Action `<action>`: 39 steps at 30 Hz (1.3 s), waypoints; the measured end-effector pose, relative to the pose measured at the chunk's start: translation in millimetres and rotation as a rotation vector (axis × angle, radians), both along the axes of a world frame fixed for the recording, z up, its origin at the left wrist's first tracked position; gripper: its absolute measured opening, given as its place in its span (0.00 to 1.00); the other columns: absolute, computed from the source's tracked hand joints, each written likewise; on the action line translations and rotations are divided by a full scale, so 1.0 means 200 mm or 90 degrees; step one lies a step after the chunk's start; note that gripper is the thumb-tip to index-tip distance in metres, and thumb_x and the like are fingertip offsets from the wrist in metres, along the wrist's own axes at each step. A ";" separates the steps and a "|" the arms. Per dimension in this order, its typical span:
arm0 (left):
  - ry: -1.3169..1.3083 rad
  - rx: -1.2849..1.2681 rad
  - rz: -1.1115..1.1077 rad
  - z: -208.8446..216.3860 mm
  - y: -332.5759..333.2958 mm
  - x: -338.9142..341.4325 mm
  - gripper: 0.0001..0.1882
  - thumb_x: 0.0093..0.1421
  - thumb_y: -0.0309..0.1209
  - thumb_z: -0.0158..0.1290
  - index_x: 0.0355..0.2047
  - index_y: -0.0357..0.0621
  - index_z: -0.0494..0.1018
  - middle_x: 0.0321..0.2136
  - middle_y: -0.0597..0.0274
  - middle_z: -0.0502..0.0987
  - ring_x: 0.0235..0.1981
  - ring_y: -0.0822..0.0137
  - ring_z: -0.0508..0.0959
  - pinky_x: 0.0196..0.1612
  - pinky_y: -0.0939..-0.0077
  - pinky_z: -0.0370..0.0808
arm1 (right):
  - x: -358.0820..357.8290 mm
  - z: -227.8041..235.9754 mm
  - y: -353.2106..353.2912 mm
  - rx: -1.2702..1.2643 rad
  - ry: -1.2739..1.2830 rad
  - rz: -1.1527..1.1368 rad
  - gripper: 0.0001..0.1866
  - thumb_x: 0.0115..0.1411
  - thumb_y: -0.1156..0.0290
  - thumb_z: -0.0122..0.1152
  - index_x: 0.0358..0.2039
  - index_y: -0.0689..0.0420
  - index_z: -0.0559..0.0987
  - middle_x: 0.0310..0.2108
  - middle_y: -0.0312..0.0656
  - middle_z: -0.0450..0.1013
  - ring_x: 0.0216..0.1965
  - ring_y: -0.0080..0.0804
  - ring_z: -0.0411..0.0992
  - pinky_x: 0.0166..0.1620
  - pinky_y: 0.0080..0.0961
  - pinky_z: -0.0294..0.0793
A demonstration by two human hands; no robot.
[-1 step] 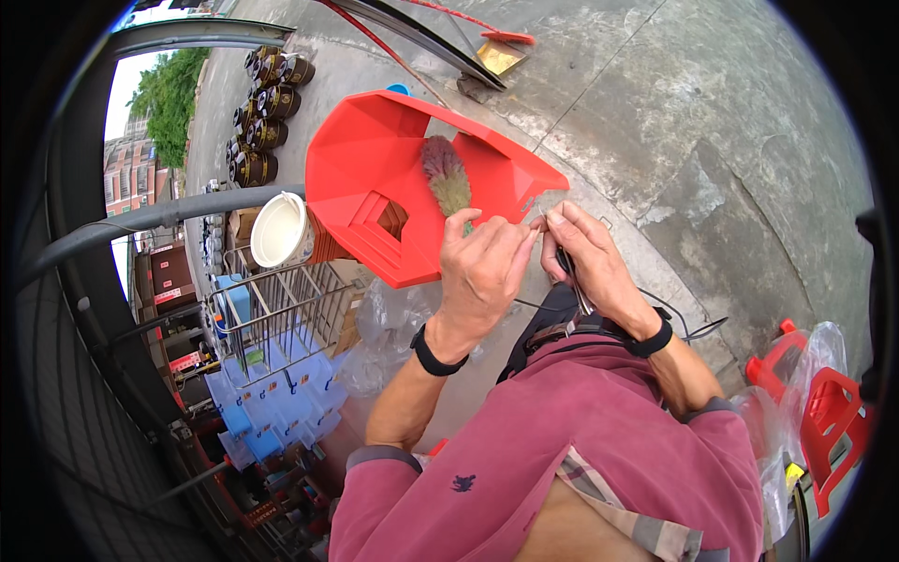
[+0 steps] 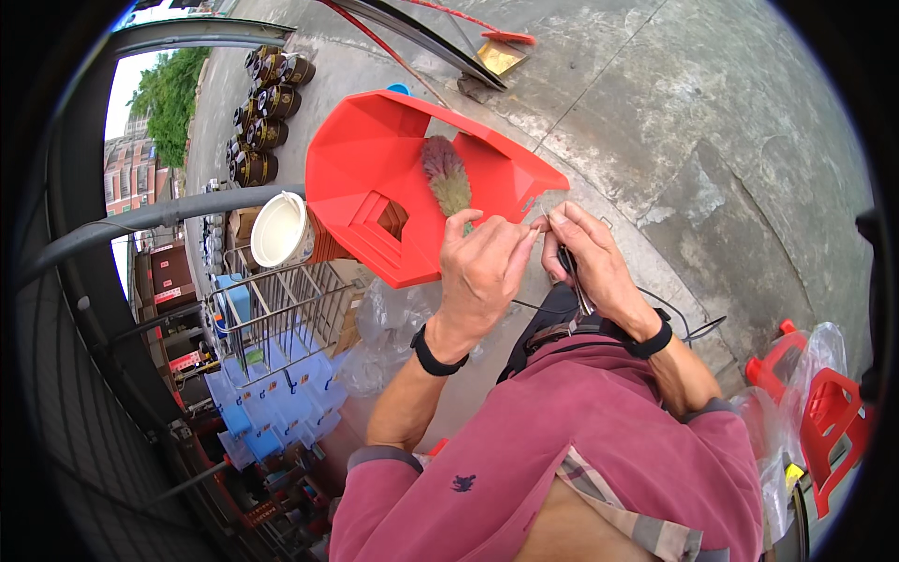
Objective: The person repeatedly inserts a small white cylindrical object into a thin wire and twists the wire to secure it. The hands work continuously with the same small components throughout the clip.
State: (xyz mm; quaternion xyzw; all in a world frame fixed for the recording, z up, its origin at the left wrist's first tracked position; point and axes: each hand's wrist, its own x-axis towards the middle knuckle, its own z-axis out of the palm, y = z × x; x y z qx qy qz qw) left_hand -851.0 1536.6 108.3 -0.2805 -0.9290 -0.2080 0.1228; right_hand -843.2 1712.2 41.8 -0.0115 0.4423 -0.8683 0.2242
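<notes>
My left hand (image 2: 485,272) is closed, its thumb and forefinger pinched close to my right fingertips; whatever is in the pinch is too small to make out. My right hand (image 2: 592,258) also has thumb and forefinger together, while its other fingers curl round a slim metal tool with dark handles (image 2: 568,262), its kind partly hidden. Beyond the left fingers, a fluffy purple-and-green plant-like head (image 2: 448,175) lies against a large angular red plastic shell (image 2: 351,155) with cut-out openings. Its green lower end runs behind the left hand, and I cannot tell whether that hand grips it.
A white bucket (image 2: 279,231) stands left of the red shell, above a metal rack (image 2: 272,304). Blue plastic bins (image 2: 281,403) lie below. Dark jars (image 2: 267,131) line the far left. Red stools (image 2: 832,426) and clear plastic are at right. A dark cable (image 2: 693,332) crosses near my waist.
</notes>
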 end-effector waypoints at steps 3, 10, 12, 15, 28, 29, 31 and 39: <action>-0.033 0.042 0.022 -0.01 0.00 0.00 0.04 0.62 0.22 0.65 0.35 0.42 0.81 0.23 0.66 0.76 0.25 0.64 0.77 0.51 0.61 0.72 | 0.02 0.00 -0.01 -0.009 0.006 -0.017 0.19 0.81 0.57 0.44 0.52 0.60 0.74 0.21 0.33 0.67 0.20 0.18 0.61 0.25 0.19 0.57; -0.015 0.023 0.022 -0.01 0.02 0.02 0.04 0.61 0.22 0.65 0.34 0.42 0.81 0.21 0.65 0.75 0.23 0.64 0.76 0.51 0.60 0.73 | 0.05 0.00 -0.02 0.029 -0.016 0.012 0.16 0.82 0.57 0.45 0.51 0.58 0.71 0.23 0.33 0.67 0.21 0.17 0.61 0.26 0.19 0.56; -0.001 0.021 0.023 -0.02 0.03 0.02 0.04 0.61 0.22 0.65 0.34 0.42 0.81 0.21 0.65 0.75 0.23 0.64 0.76 0.51 0.59 0.73 | 0.06 0.00 -0.04 0.034 0.021 -0.033 0.14 0.81 0.60 0.46 0.48 0.59 0.71 0.22 0.32 0.68 0.21 0.17 0.61 0.25 0.20 0.59; 0.023 -0.015 0.019 -0.02 0.03 0.03 0.04 0.61 0.21 0.65 0.34 0.42 0.80 0.22 0.64 0.75 0.23 0.63 0.76 0.51 0.59 0.73 | 0.07 0.00 -0.06 0.078 0.067 -0.059 0.14 0.81 0.61 0.47 0.47 0.61 0.71 0.21 0.32 0.68 0.21 0.17 0.62 0.26 0.23 0.62; -0.027 0.024 0.019 -0.02 -0.01 0.04 0.04 0.62 0.23 0.64 0.35 0.42 0.79 0.26 0.64 0.80 0.27 0.62 0.79 0.53 0.59 0.72 | 0.05 -0.01 -0.04 -0.020 0.002 -0.059 0.19 0.81 0.58 0.43 0.55 0.60 0.72 0.20 0.34 0.67 0.20 0.19 0.62 0.26 0.19 0.58; -0.040 0.035 0.024 -0.02 0.00 0.05 0.04 0.62 0.23 0.64 0.34 0.42 0.79 0.26 0.63 0.80 0.28 0.61 0.80 0.53 0.59 0.72 | 0.05 -0.01 -0.04 -0.014 -0.002 -0.060 0.19 0.81 0.58 0.43 0.56 0.60 0.72 0.20 0.34 0.67 0.20 0.19 0.62 0.26 0.19 0.58; -0.072 0.067 0.042 -0.01 0.00 0.05 0.03 0.64 0.24 0.63 0.34 0.42 0.79 0.26 0.63 0.79 0.28 0.62 0.80 0.50 0.62 0.72 | 0.04 -0.01 -0.02 0.003 -0.024 -0.058 0.18 0.81 0.59 0.44 0.57 0.60 0.72 0.20 0.34 0.67 0.20 0.18 0.62 0.26 0.19 0.58; -0.572 0.423 0.196 0.03 0.00 0.04 0.13 0.77 0.35 0.55 0.36 0.41 0.78 0.23 0.73 0.74 0.23 0.83 0.70 0.24 0.82 0.65 | 0.07 0.04 -0.01 0.070 0.081 0.019 0.20 0.80 0.61 0.47 0.62 0.62 0.68 0.26 0.34 0.69 0.25 0.18 0.63 0.31 0.22 0.63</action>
